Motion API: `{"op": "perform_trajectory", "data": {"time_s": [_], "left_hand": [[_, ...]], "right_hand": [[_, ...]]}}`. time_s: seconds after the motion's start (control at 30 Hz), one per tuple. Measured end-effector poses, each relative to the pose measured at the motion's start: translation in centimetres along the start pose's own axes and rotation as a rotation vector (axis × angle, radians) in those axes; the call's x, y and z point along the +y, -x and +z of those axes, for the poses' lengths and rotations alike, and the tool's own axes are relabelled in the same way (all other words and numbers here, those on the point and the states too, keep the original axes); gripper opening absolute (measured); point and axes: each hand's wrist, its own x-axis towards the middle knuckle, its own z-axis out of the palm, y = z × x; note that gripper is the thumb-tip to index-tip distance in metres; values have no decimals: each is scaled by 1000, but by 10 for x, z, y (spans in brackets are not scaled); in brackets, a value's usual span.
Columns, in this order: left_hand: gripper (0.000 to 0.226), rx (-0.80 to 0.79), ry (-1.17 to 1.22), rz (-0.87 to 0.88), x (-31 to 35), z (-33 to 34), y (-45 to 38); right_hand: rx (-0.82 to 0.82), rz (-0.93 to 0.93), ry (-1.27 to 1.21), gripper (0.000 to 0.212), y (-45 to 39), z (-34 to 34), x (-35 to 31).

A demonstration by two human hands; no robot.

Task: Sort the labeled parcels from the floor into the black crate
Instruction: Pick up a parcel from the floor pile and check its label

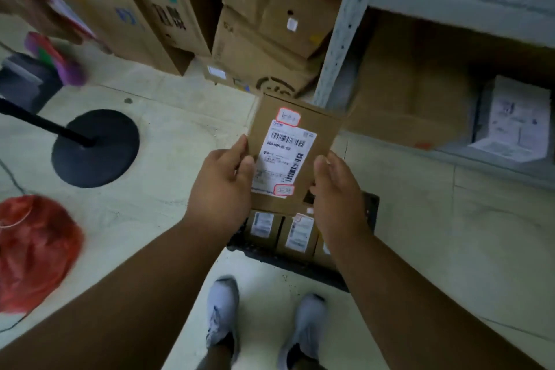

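Observation:
A flat brown cardboard parcel [318,141] with a white barcode label and two red-edged stickers is held up in front of me, above the black crate [371,213]. My left hand [223,182] grips its left edge with the thumb on the top face. My right hand [338,198] holds its lower right edge. The crate sits on the floor by my feet, mostly hidden behind my arms. Inside it stand labeled brown parcels [280,231], side by side.
Stacked cardboard boxes [270,27] lean against the back. A grey metal shelf [342,30] with boxes stands at the right. A black round stand base [96,149] and a red plastic bag [33,249] lie on the pale tiled floor at the left.

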Motion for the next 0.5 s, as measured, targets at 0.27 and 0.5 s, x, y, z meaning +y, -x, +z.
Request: {"op": "perform_trajectory", "data": {"time_s": [0.27,0.5], "left_hand": [[28,-173,-131,-160,-191,164,-65],[44,-351,-332,-230,-285,248,-90]], "right_hand": [[17,341,10,68,-103,100,251],[-83,370,157,40,-144,138,362]]}}
